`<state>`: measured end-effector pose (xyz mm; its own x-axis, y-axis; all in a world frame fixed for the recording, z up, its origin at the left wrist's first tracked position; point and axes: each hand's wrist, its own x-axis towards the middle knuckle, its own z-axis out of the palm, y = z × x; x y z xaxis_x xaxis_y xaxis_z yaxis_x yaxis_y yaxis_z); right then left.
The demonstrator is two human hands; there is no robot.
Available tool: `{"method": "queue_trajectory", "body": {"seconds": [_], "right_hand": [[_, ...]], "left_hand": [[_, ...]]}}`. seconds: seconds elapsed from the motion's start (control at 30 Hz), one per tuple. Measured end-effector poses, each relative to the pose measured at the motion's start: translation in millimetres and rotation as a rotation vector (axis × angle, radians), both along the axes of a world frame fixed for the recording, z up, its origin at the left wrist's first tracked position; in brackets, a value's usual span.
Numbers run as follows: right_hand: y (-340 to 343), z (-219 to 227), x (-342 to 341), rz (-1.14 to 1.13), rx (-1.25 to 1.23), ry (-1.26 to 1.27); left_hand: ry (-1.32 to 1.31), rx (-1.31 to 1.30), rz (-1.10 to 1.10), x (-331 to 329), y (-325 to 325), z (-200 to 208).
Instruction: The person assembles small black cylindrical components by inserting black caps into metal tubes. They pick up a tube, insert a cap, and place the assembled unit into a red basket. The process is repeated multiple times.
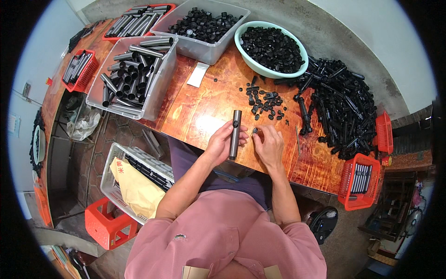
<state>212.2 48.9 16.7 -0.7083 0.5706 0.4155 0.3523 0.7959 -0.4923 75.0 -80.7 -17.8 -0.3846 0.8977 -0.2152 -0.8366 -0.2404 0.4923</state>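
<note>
My left hand (220, 143) is wrapped round a dark grey metal tube (235, 139), held nearly upright over the front of the wooden table (186, 121). A small dark round hole or fitting shows on the tube's side, near its upper part. Just to the right, my right hand (269, 145) pinches a small black cap-like piece (255, 130) between thumb and forefinger. The piece is apart from the tube. Beyond my right hand lies a loose scatter of small black plastic parts (267, 102).
Clear bins hold metal tubes (134, 76) and black rings (204, 25). A pale green basin (297, 46) of small black parts stands at the back. Black assemblies (344, 102) pile up at right, beside a red basket (346, 186). A thin rod (298, 141) lies near my right hand.
</note>
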Motion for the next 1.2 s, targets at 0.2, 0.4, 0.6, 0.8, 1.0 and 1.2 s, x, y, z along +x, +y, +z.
{"method": "queue_trajectory", "body": {"seconds": [0.2, 0.4, 0.6, 0.8, 1.0, 1.2], "right_hand": [[5, 11, 20, -0.075, -0.007, -0.041], [48, 7, 85, -0.49, 0.148, -0.186], [66, 2, 99, -0.6, -0.018, -0.395], [68, 16, 99, -0.602, -0.251, -0.269], [34, 24, 80, -0.183, -1.073, 0.225], [-6, 32, 50, 0.015, -1.249, 0.142]], "left_hand": [[-0.037, -0.021, 0.008, 3, 2, 5], [-0.145, 0.044, -0.06, 16, 13, 9], [-0.068, 0.0, -0.064, 22, 17, 1], [-0.027, 0.022, -0.035, 24, 14, -1], [-0.037, 0.017, -0.035, 24, 14, -1], [-0.014, 0.011, -0.036, 22, 14, 0]]}}
